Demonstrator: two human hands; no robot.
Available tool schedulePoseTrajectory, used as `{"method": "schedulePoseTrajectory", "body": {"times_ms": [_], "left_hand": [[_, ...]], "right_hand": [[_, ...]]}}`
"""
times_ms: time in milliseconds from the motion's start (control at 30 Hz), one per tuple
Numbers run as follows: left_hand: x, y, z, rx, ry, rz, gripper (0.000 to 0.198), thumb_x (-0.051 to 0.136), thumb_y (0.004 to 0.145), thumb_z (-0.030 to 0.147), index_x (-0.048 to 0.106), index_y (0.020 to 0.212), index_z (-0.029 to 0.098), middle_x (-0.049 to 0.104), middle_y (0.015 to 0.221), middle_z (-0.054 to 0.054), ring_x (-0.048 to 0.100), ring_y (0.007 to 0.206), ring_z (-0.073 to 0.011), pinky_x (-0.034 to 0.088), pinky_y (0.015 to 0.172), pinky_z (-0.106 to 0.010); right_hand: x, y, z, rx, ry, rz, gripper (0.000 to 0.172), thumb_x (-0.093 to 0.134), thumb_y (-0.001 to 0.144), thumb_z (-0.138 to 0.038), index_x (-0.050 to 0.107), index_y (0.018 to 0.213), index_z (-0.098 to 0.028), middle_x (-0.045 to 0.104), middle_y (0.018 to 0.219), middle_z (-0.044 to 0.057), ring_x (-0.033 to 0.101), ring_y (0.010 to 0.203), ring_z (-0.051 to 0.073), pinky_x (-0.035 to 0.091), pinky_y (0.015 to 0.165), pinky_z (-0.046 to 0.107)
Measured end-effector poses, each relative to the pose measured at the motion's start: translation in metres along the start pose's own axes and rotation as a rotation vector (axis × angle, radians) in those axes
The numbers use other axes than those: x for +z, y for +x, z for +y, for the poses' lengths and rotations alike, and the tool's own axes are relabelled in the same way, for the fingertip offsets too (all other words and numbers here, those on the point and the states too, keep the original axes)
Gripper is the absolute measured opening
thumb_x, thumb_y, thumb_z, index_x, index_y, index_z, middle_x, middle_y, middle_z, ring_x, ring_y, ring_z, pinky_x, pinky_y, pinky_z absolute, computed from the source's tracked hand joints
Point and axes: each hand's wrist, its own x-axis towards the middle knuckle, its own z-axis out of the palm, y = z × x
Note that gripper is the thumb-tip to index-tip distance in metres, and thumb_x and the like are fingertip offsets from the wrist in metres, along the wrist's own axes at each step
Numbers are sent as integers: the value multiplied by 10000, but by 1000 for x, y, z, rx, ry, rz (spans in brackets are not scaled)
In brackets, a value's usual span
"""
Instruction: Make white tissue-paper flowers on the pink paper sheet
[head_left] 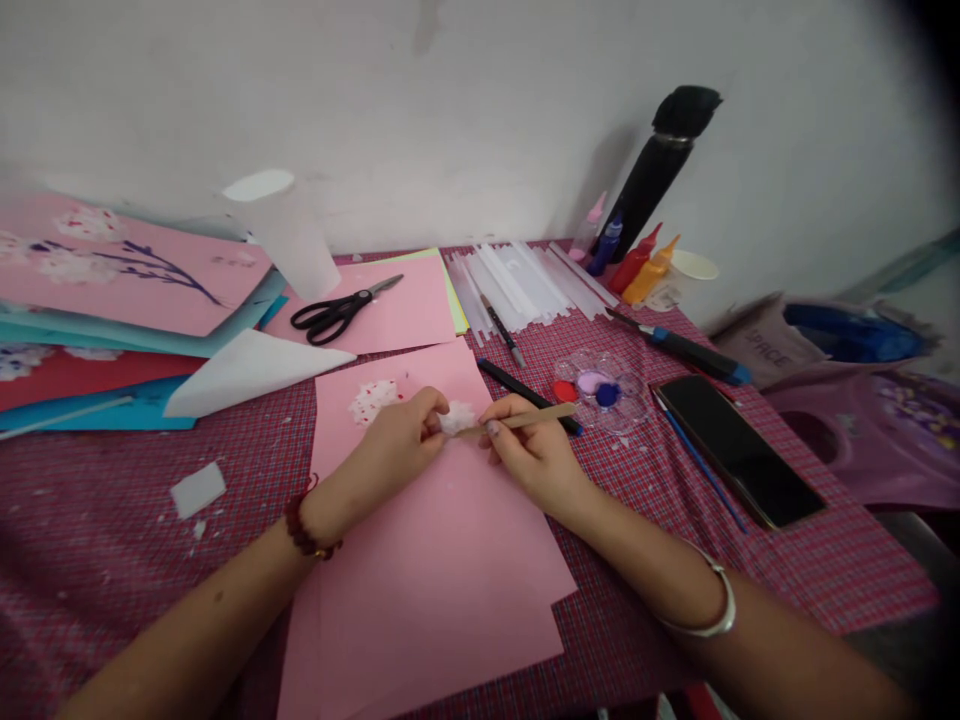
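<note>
In the head view, the right hand [541,460] grips a wooden stick [553,414], its tip at a white tuft [457,414] on the pink paper [442,570]. The left hand [396,446] is curled at the tuft's other side — whether it pinches anything, I cannot tell. The step appears to be working the tuft with the stick — the next move calls for light pressure.
</note>
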Motion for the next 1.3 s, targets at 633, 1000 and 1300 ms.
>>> {"method": "schedulePoseTrajectory", "body": {"times_ms": [633,1000,1300], "left_hand": [[-4,-3,-4,-95,-234,-27,280,458,627,69,501,881,180,507,683,37,511,543,-111,403,497,-235],[-127,-52,-10,-252,-331,264,196,590,789,351,612,751,161,611,694,-8,562,605,-111,470,570,-218],[-126,-168,-74,-285,520,261,191,574,800,301,653,938,195,676,932,-78,601,883,-239,449,830,-362]], "right_hand": [[2,-1,2,-26,-133,-19,103,455,900,-204,557,909,-214,583,753,6,520,556,124,430,526,251],[-8,7,1,177,279,182,138,597,785,-317,533,784,-194,537,498,-61,506,417,101,389,416,197],[-6,7,-6,179,41,66,215,572,820,-415,552,793,-203,578,572,-6,556,507,147,451,498,256]]}}
